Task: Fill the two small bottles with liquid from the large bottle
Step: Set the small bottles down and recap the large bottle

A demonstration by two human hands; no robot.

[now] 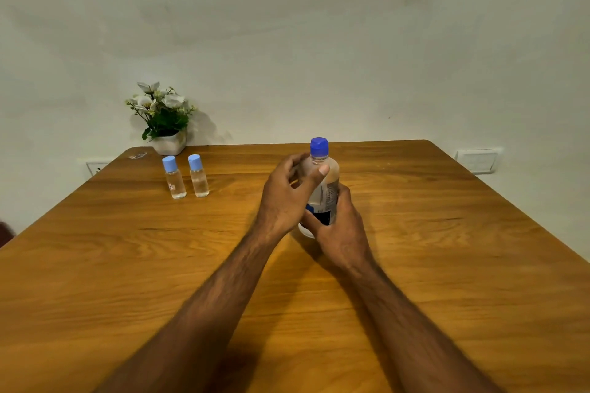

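Head view: well left of our hands stand two small clear bottles with pale blue caps [174, 177] [198, 175], both capped, waiting; our left hand [287, 195] curls round the large clear blue-capped bottle's [322, 182] shoulder, our right hand [338, 226] grips its base, likely steadying it for uncapping

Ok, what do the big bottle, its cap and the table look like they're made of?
The large bottle looks like clear plastic with a printed label: you can see through its upper part. Its blue cap seems to be opaque moulded plastic. The table shows brown wood grain with a smooth, slightly glossy finish; whether it is solid wood or laminate cannot be told.
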